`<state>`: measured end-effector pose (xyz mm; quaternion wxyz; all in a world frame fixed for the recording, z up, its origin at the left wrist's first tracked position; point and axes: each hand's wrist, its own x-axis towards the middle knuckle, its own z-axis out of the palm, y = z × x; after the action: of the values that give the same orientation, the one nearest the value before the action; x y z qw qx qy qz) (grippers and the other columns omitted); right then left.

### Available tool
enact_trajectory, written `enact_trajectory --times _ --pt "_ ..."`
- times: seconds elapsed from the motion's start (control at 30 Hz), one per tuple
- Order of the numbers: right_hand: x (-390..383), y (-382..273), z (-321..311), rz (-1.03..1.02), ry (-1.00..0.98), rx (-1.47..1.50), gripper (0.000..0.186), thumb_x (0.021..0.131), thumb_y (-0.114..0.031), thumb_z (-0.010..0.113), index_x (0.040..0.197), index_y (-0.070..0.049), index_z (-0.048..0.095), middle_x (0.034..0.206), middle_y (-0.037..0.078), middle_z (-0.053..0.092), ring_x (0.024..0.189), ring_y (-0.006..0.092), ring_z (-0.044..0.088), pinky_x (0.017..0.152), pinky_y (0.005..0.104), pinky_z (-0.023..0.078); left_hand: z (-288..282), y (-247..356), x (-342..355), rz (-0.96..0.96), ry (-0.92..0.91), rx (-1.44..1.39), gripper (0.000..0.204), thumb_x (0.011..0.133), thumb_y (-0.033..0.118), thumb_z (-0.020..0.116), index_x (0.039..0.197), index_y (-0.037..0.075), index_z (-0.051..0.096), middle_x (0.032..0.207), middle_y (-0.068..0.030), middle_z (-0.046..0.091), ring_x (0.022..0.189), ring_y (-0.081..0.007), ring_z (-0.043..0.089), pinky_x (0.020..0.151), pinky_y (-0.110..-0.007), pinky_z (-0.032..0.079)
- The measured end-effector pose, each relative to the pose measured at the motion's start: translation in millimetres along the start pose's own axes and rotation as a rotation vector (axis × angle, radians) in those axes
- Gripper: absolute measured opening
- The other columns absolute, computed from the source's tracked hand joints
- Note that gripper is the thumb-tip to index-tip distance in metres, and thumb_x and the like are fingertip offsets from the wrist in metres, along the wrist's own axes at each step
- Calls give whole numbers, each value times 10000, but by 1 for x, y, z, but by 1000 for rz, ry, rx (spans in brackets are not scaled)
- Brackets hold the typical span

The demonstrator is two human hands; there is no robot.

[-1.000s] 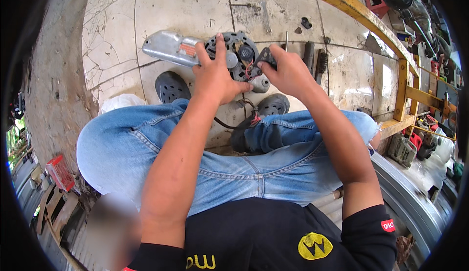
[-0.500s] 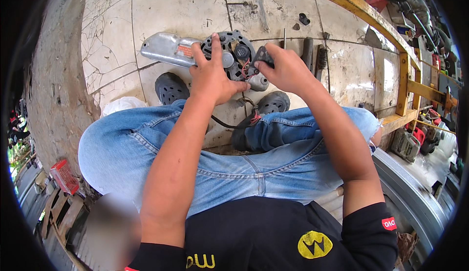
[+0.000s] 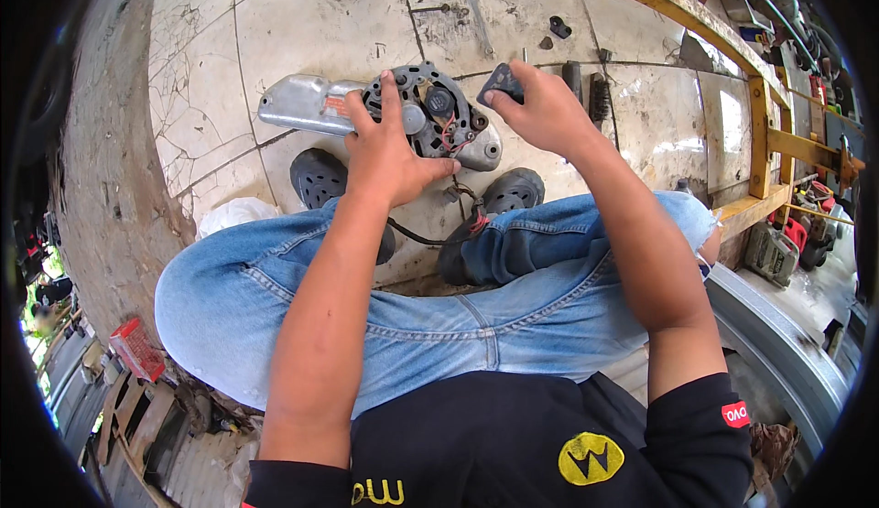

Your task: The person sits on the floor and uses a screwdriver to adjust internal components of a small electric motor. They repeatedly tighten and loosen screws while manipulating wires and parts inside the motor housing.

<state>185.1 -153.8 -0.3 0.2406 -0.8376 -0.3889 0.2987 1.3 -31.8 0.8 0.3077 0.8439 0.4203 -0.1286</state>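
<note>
On the tiled floor before me lies a round, open-faced metal motor housing (image 3: 428, 82) with red wires and a dark round part inside. A long silver metal casing (image 3: 298, 105) sticks out from its left side, and more silver metal shows under its right edge. My left hand (image 3: 383, 156) is spread across the housing's left and near side, fingertips on the top and thumb at the lower rim, gripping it. Just off the housing's right side, my right hand (image 3: 549, 114) pinches a small dark flat piece (image 3: 500, 85) between thumb and fingers.
A black cable (image 3: 421, 236) runs from the housing between my shoes. Right of my right hand lie a dark brush (image 3: 600, 96) and a dark bar (image 3: 571, 78). Farther off are a small black part (image 3: 559, 27) and a bolt (image 3: 441, 7). A yellow metal frame (image 3: 682, 18) stands at right.
My right hand has pulled the dark piece up and away from the housing, so the housing's right side now shows. The left hand stays on the housing.
</note>
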Motion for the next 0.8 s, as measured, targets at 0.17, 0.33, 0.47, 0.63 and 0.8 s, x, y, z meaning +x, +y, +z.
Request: enact_trajectory --times 0.17,0.33,0.47,0.63,0.8 --pt "3 2 4 48 -79 185 349 896 -304 689 1001 25 633 926 273 695 920 432 672 791 479 514 -3 -2 4 -17 -50 -20 1499 532 495 965 1625 167 -8 1556 -280 74 1292 -570 426 1109 -509 404" --pt "3 2 10 -67 -46 68 300 921 -260 701 989 19 616 795 199 672 689 295 629 662 430 477 -1 -1 3 -1 -15 11 1447 563 451 963 1623 155 23 1555 -311 79 1244 -563 456 1059 -504 455" --pt "0 1 15 -96 -40 67 300 914 -261 704 982 15 606 805 237 669 740 401 646 675 470 475 0 -2 2 15 -13 3 1457 560 456 964 1623 151 15 1555 -311 77 1230 -565 465 1050 -500 462" --pt "1 -14 9 -107 -55 -21 291 904 -262 685 971 8 600 809 271 666 826 473 645 720 526 494 0 0 1 6 -8 22 1458 560 456 964 1622 144 15 1552 -309 79 1209 -562 479 1043 -497 468" --pt "-2 -10 16 -152 0 -35 280 902 -256 683 954 3 589 759 266 654 790 491 634 692 542 492 2 -2 2 9 -1 4 1455 557 458 965 1622 144 24 1549 -312 83 1216 -565 476 1039 -496 473"
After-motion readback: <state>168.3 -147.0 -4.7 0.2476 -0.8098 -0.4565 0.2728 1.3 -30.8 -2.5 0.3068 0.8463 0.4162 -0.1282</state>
